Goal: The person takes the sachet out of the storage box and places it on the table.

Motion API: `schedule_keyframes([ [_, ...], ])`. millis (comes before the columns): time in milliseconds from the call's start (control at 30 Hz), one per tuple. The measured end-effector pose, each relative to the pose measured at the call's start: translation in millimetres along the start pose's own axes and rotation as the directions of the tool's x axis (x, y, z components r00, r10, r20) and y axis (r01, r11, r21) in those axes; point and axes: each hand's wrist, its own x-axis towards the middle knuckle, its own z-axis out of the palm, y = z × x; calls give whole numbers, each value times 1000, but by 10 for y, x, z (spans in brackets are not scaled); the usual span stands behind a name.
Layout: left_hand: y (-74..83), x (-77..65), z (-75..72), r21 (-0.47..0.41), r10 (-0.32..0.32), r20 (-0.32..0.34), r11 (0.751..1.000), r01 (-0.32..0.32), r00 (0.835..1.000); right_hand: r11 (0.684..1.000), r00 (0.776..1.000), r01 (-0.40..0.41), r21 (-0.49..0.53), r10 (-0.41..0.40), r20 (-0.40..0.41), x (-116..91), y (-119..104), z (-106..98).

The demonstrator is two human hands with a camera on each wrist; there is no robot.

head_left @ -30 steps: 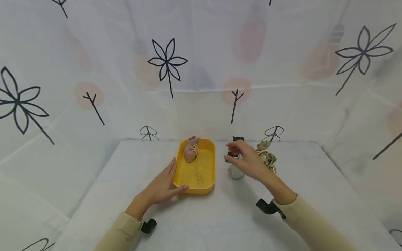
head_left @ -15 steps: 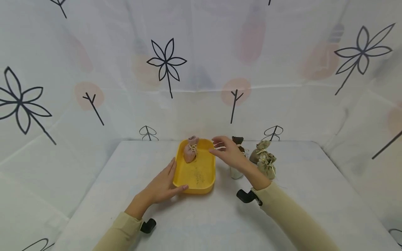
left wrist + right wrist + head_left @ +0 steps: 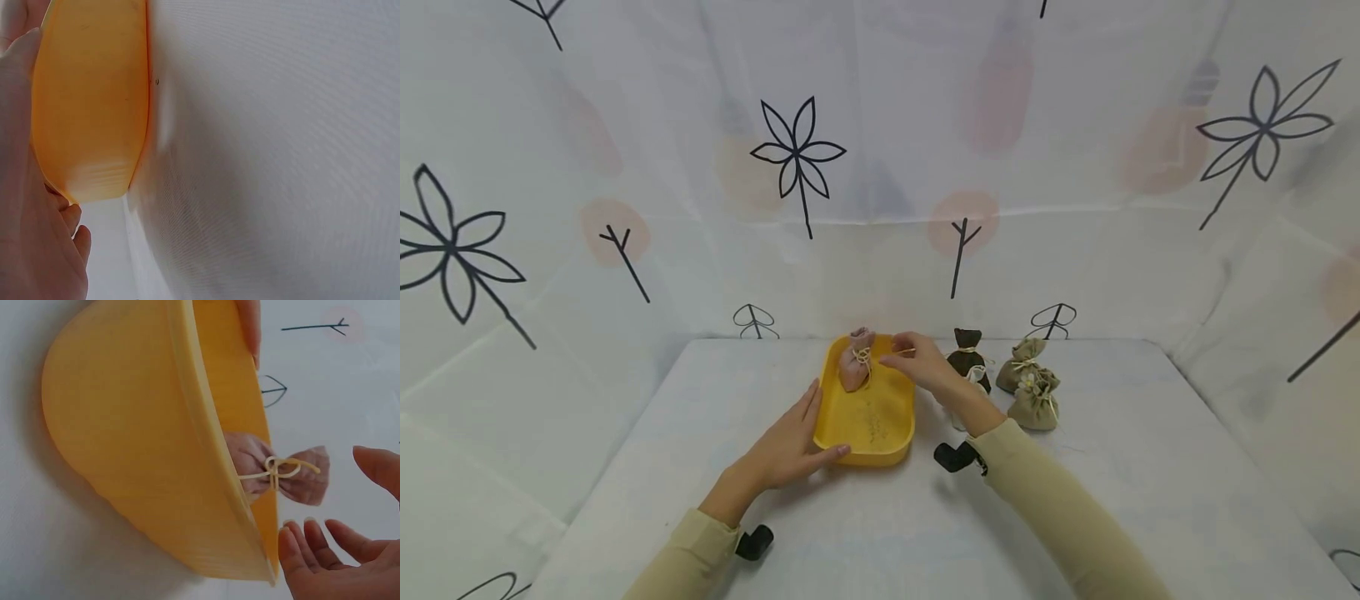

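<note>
My left hand holds the near left corner of a yellow plastic tray, fingers along its left side and thumb at the near rim. In the left wrist view, that hand stands against the tray's outer wall. Inside the tray, towards the far left, stands a pink drawstring pouch tied with a cream cord. My right hand hovers over the tray's right rim. Its thumb and fingers are apart around bare air in the right wrist view, close to the pink pouch without touching it.
Right of the tray stand a dark brown pouch, a pale pouch mostly hidden by my right forearm, and two olive pouches side by side. A patterned white cloth hangs behind the white table.
My right hand has moved left from above the pouches on the right to the tray's right rim. The brown pouch has come into view. My left hand and the tray keep their place.
</note>
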Motion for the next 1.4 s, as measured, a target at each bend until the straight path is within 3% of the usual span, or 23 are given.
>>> schedule_keyframes([
  [700,-18,-14,19,8,17,-11,1000,-17,1000,981,985,-163,102,157,65,361,-6,246],
  [967,-14,1,35,19,14,-23,1000,-14,1000,987,992,-115,115,107,73,447,20,307],
  [1400,-23,9,77,30,24,-29,999,-23,999,988,994,-104,115,99,49,498,53,384],
])
